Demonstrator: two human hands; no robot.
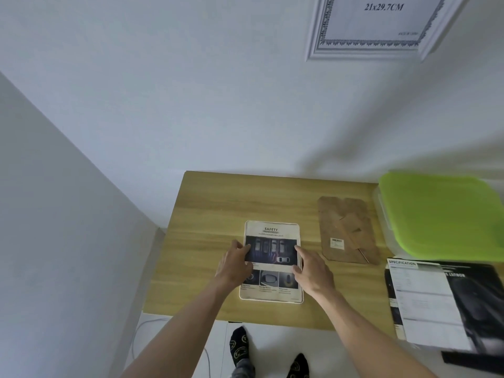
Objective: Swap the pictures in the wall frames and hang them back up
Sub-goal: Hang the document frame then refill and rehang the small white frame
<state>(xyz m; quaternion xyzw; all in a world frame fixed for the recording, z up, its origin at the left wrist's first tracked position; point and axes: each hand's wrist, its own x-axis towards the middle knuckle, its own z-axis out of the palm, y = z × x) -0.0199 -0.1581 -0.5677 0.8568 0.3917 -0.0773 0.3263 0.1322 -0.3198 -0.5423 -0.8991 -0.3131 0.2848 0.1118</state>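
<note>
A white frame [272, 226] lies flat on the wooden table [207, 203], showing a "SAFETY" picture with parked cars. My left hand [236, 264] rests on its left edge, fingers curled over the picture. My right hand [313, 270] touches the right edge with fingers spread. Whether either hand truly grips the frame, I cannot tell. A second white ornate frame [381, 31] hangs on the wall at the upper right, holding a sheet printed "21x29.7CM". A brown cardboard backing board [347, 227] with a barcode sticker lies to the right of the flat frame.
A clear plastic box with a green lid [441, 214] stands at the table's right. Printed sheets and a dark brochure [436, 304] lie at the front right, overhanging the edge. A grey wall closes the left side. My socked feet [240, 347] stand on the white floor below.
</note>
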